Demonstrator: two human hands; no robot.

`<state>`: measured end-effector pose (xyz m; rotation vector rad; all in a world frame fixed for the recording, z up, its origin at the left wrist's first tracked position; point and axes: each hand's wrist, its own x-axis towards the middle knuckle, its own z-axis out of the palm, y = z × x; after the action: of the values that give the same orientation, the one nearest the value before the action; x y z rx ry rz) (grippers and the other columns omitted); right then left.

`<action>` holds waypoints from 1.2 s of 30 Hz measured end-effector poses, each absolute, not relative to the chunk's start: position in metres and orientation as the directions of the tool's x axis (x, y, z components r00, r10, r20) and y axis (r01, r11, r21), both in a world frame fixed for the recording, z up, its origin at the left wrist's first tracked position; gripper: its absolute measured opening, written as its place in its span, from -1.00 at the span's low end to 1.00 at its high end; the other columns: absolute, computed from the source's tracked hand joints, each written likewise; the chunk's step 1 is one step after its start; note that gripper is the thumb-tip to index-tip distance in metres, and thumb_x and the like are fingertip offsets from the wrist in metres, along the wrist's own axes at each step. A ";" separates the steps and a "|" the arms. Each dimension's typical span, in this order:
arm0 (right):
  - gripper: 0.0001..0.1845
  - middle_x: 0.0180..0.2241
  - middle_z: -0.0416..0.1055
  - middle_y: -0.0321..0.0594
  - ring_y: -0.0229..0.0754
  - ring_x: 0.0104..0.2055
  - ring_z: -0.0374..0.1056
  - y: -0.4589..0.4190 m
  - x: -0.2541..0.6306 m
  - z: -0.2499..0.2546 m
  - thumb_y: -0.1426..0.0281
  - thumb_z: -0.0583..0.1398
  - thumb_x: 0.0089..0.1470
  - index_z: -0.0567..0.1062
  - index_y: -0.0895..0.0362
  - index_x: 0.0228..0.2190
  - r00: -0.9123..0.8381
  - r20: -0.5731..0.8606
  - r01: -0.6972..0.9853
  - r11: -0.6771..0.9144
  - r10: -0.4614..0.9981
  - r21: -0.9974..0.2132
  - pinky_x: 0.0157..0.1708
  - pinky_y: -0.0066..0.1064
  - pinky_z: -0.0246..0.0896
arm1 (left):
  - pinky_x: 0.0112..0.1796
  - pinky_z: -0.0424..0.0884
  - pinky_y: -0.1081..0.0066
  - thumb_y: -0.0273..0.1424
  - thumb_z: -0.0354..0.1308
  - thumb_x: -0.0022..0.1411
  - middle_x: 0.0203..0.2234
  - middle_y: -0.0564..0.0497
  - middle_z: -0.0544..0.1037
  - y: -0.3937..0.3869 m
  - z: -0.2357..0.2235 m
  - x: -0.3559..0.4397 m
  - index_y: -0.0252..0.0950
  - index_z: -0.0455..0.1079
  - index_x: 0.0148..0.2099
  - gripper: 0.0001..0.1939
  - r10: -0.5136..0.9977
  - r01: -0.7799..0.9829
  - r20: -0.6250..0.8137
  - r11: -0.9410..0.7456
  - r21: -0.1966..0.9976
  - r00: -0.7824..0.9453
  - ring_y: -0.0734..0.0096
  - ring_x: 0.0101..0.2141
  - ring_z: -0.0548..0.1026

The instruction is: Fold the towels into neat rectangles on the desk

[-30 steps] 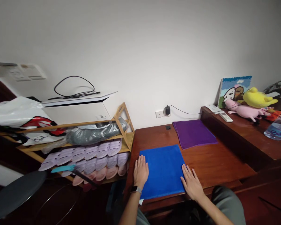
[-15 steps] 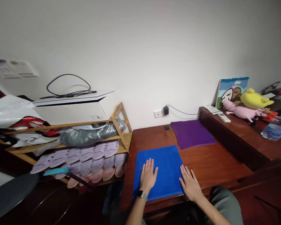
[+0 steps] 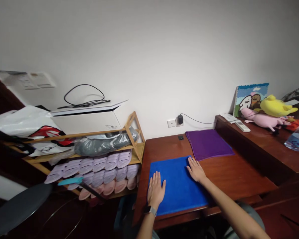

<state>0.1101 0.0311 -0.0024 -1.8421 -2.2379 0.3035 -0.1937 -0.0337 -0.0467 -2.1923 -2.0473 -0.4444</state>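
A blue terry towel (image 3: 179,189) lies flat on the wooden desk (image 3: 169,146), close to its front edge. My left hand (image 3: 155,190) rests palm down on the towel's left part, fingers spread, with a watch on the wrist. My right hand (image 3: 196,170) presses on the towel's far right corner, just below a purple towel (image 3: 208,144). That purple cloth lies flat at the back of the desk, and neither hand touches it.
To the left, a bamboo shoe rack (image 3: 137,149) holds several lilac slippers (image 3: 102,166) and a grey bag. A raised wooden shelf (image 3: 254,142) on the right bears plush toys, a remote and a water bottle. A charger is plugged into the wall.
My right hand has slid forward from the towel's near right edge to its far right corner. My left hand stays on the towel, and the view has shifted slightly.
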 end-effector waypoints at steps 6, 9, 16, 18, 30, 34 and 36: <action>-0.25 0.50 -0.10 -0.03 -0.05 0.55 -0.23 0.062 0.108 -0.023 0.14 -0.22 0.43 0.01 0.28 0.46 -0.160 0.008 0.950 0.156 0.987 -0.271 0.48 -0.07 -0.34 | 0.40 0.08 0.00 -0.06 -0.23 0.54 0.46 -0.20 0.15 -0.036 -0.040 -0.192 -0.37 0.06 0.52 -0.30 0.969 0.992 0.244 -0.073 0.107 0.045 0.09 0.44 0.10; -0.24 0.50 -0.11 -0.05 -0.06 0.55 -0.24 0.059 0.111 -0.030 0.14 -0.23 0.42 0.00 0.29 0.46 -0.160 0.007 0.948 0.156 0.987 -0.276 0.49 -0.08 -0.37 | 0.40 0.08 0.02 -0.08 -0.26 0.55 0.46 -0.20 0.15 -0.039 -0.034 -0.193 -0.37 0.07 0.52 -0.31 0.974 0.992 0.220 -0.082 0.092 0.060 0.12 0.44 0.10; -0.22 0.51 -0.14 -0.08 -0.08 0.55 -0.27 0.059 0.111 -0.027 0.11 -0.26 0.42 -0.04 0.29 0.47 -0.160 -0.013 0.950 0.150 0.987 -0.275 0.49 -0.09 -0.41 | 0.39 0.11 0.00 -0.09 -0.23 0.55 0.47 -0.04 0.13 -0.078 -0.043 -0.255 -0.19 -0.03 0.55 -0.35 0.981 0.996 0.182 -0.070 0.048 0.060 0.15 0.44 0.10; -0.22 0.51 -0.16 -0.09 -0.08 0.55 -0.27 0.060 0.111 -0.028 0.11 -0.26 0.42 -0.05 0.30 0.46 -0.161 -0.016 0.948 0.151 0.987 -0.279 0.49 -0.10 -0.42 | 0.38 0.13 -0.02 -0.14 -0.24 0.55 0.46 -0.07 0.17 -0.087 -0.048 -0.271 -0.22 -0.03 0.55 -0.36 0.977 0.999 0.214 -0.015 0.043 0.005 0.13 0.43 0.13; -0.26 0.50 -0.13 -0.07 -0.05 0.55 -0.24 0.061 0.112 -0.026 0.19 -0.22 0.41 0.01 0.30 0.46 -0.180 0.013 0.945 0.176 0.984 -0.276 0.49 -0.07 -0.35 | 0.42 0.02 0.09 -0.13 -0.37 0.57 0.48 -0.09 0.12 0.031 0.000 -0.066 -0.30 -0.01 0.54 -0.35 0.918 0.899 0.153 -0.391 0.196 0.366 0.24 0.46 0.03; -0.29 0.49 -0.11 -0.10 -0.06 0.55 -0.22 0.062 0.112 -0.028 0.23 -0.19 0.39 0.06 0.25 0.45 -0.200 0.036 0.942 0.202 0.979 -0.268 0.49 -0.09 -0.30 | 0.42 0.00 0.06 -0.10 -0.40 0.56 0.47 -0.07 0.13 0.056 -0.019 -0.037 -0.25 -0.02 0.55 -0.33 0.914 0.888 0.104 -0.406 0.218 0.392 0.22 0.46 0.04; -0.28 0.49 -0.09 -0.10 -0.06 0.54 -0.21 0.062 0.112 -0.029 0.20 -0.20 0.41 0.06 0.25 0.45 -0.183 0.042 0.945 0.187 0.982 -0.268 0.49 -0.10 -0.30 | 0.42 0.00 0.04 -0.07 -0.38 0.55 0.47 -0.08 0.13 0.061 -0.029 -0.061 -0.25 -0.02 0.55 -0.31 0.934 0.914 0.117 -0.354 0.196 0.337 0.18 0.46 0.04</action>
<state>0.1118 0.0622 -0.0290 -1.8626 -2.2546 0.2682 -0.0612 0.0615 -0.0287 -2.6448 -1.8352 -0.3385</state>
